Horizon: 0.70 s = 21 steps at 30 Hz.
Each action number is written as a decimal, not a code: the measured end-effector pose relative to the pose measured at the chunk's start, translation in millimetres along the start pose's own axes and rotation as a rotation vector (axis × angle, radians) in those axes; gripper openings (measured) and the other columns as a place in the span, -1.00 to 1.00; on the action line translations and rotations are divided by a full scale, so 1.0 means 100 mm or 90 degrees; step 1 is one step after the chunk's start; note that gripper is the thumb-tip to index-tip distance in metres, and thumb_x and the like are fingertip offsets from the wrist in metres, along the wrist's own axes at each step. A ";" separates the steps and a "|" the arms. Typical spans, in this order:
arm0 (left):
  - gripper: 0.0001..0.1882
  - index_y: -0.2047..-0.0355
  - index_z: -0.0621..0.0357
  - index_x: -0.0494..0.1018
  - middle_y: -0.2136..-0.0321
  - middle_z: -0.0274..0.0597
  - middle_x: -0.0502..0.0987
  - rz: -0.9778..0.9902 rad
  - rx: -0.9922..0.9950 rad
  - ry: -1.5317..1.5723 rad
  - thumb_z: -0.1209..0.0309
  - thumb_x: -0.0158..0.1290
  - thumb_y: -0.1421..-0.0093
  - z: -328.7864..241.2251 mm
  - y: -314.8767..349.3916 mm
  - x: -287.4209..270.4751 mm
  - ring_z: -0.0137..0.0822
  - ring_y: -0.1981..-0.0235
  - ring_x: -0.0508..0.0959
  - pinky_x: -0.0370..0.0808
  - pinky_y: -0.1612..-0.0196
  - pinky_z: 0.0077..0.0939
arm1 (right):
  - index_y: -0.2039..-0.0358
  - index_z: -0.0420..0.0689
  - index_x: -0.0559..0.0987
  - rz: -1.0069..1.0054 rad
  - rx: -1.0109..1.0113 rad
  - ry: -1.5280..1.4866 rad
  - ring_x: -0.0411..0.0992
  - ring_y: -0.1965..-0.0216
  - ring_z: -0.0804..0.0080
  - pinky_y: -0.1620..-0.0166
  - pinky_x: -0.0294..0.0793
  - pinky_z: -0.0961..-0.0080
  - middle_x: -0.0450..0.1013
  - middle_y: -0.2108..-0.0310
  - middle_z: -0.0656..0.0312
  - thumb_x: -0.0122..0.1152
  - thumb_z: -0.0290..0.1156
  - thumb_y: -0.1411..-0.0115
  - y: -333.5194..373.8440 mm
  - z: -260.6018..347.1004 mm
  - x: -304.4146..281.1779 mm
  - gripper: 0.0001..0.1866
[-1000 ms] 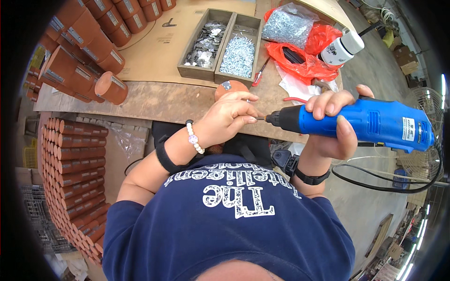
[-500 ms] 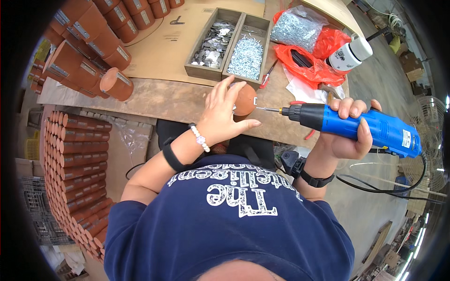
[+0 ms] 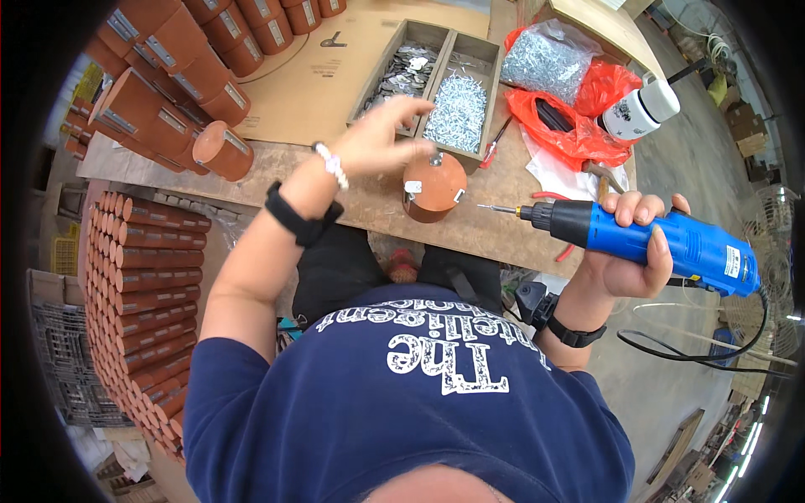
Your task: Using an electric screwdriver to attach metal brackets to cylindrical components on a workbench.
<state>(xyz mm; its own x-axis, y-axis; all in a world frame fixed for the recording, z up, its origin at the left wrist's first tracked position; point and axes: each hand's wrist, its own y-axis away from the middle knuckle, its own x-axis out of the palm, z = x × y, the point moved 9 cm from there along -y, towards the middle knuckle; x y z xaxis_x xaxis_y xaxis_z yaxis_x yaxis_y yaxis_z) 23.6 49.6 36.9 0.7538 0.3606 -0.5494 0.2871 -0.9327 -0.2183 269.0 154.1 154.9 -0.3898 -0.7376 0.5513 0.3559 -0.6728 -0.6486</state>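
Head view: left hand [image 3: 381, 141], fingers apart; right hand [image 3: 625, 270] around cylindrical blue-plastic driver [image 3: 694, 245].

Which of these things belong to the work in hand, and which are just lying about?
Likely in use:
blue power driver, in the right hand
brown cylinder, beside the left hand
silvery screws
flat metal pieces

Apparently just lying about:
white bottle
red plastic bag
fan

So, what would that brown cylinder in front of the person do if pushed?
The brown cylinder would probably slide at first, since it stands upright on the table. Knocked over, it might roll, given its round side.
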 end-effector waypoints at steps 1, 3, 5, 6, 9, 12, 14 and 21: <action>-0.52 0.16 0.17 0.33 0.22 -0.12 0.36 -0.010 -0.027 -0.074 0.23 0.12 0.09 0.13 -0.13 -0.08 -0.23 0.23 0.39 0.32 0.13 -0.31 | 0.01 -0.18 0.13 0.001 0.003 -0.003 0.31 0.51 0.32 0.36 0.37 0.25 0.33 0.48 0.09 -0.11 -0.45 0.06 -0.01 -0.01 0.01 -0.48; -0.62 0.26 0.16 0.40 0.31 -0.14 0.41 -0.020 -0.054 -0.150 0.25 0.10 0.07 0.36 -0.29 -0.18 -0.24 0.30 0.43 0.36 0.21 -0.30 | 0.01 -0.18 0.13 0.002 0.009 0.001 0.31 0.52 0.31 0.36 0.37 0.25 0.33 0.48 0.09 -0.11 -0.45 0.06 0.00 -0.02 0.02 -0.48; -0.77 0.47 0.13 0.47 0.47 -0.15 0.48 0.065 -0.055 -0.483 0.25 0.10 0.09 0.55 -0.37 -0.12 -0.17 0.36 0.46 0.38 0.31 -0.30 | 0.02 -0.18 0.13 0.005 0.013 0.007 0.31 0.52 0.31 0.36 0.38 0.24 0.33 0.48 0.08 -0.10 -0.45 0.07 0.00 -0.03 0.04 -0.48; -0.77 0.47 0.13 0.47 0.47 -0.15 0.48 0.067 -0.052 -0.481 0.25 0.10 0.09 0.51 -0.41 -0.11 -0.17 0.36 0.46 0.38 0.31 -0.30 | 0.02 -0.19 0.13 0.004 0.010 0.022 0.31 0.52 0.31 0.37 0.38 0.24 0.33 0.49 0.08 -0.10 -0.45 0.07 0.01 -0.01 0.04 -0.47; -0.82 0.60 0.06 0.46 0.55 -0.18 0.51 0.161 -0.200 -0.533 0.25 0.14 0.15 0.68 -0.45 -0.09 -0.18 0.38 0.48 0.38 0.34 -0.30 | 0.01 -0.19 0.12 -0.001 0.002 0.032 0.31 0.52 0.30 0.37 0.38 0.24 0.32 0.49 0.07 -0.10 -0.45 0.07 0.02 0.03 0.01 -0.47; -0.82 0.60 0.06 0.47 0.54 -0.21 0.51 0.200 -0.252 -0.502 0.26 0.16 0.16 0.75 -0.50 -0.06 -0.21 0.38 0.49 0.37 0.34 -0.31 | 0.01 -0.19 0.11 -0.007 0.000 0.019 0.31 0.52 0.30 0.36 0.37 0.23 0.32 0.49 0.07 -0.10 -0.44 0.06 0.03 0.05 -0.02 -0.47; -0.81 0.59 0.07 0.46 0.52 -0.22 0.51 0.215 -0.261 -0.496 0.27 0.18 0.18 0.81 -0.51 -0.05 -0.22 0.36 0.49 0.37 0.35 -0.31 | 0.01 -0.19 0.11 -0.009 0.004 0.011 0.31 0.51 0.30 0.35 0.37 0.23 0.32 0.49 0.07 -0.10 -0.44 0.06 0.03 0.05 -0.02 -0.47; -0.80 0.54 0.09 0.46 0.45 -0.18 0.51 0.191 -0.310 -0.545 0.29 0.13 0.17 0.80 -0.51 -0.05 -0.19 0.32 0.48 0.37 0.31 -0.29 | 0.02 -0.18 0.12 0.002 0.005 0.007 0.31 0.51 0.30 0.35 0.36 0.22 0.33 0.49 0.07 -0.11 -0.44 0.06 0.03 0.05 0.00 -0.48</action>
<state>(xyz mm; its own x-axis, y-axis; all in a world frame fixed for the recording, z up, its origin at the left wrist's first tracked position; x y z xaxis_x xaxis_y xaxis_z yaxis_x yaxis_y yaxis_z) -42.2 96.2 -13.8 0.2148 -0.1821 -0.9595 0.5081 -0.8182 0.2690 274.3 151.8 155.4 -0.3983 -0.7392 0.5430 0.3638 -0.6708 -0.6463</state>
